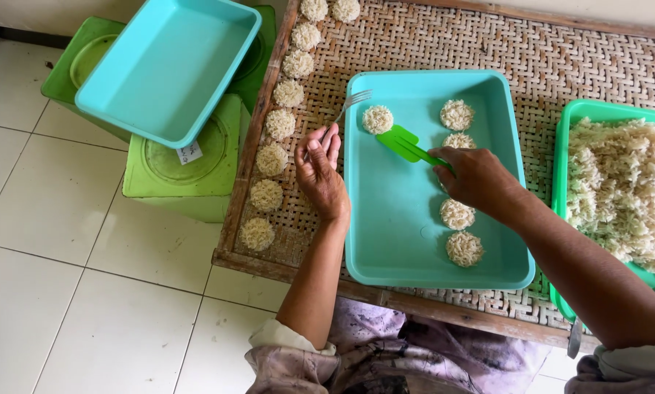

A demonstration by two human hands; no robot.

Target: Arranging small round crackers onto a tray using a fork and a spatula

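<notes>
Seated at a woven bamboo rack [561,66], both arms reaching forward. Right hand [477,179] closed around the handle of a green plastic spatula [406,144], blade lying just beside 1 round noodle patty [377,119] in the far left part of a teal tray [397,219]. 4 more patties [459,213] in a line along the tray's right side, partly hidden behind the hand. Left hand [319,171] just outside the tray's left wall, fingers pinched on a metal fork [351,103], tines over the tray's far rim. Row of patties [273,159] down the rack's left edge. Green tray of loose noodles [623,193] at right. Empty teal tray [168,66] on green bins [185,179] at left.
</notes>
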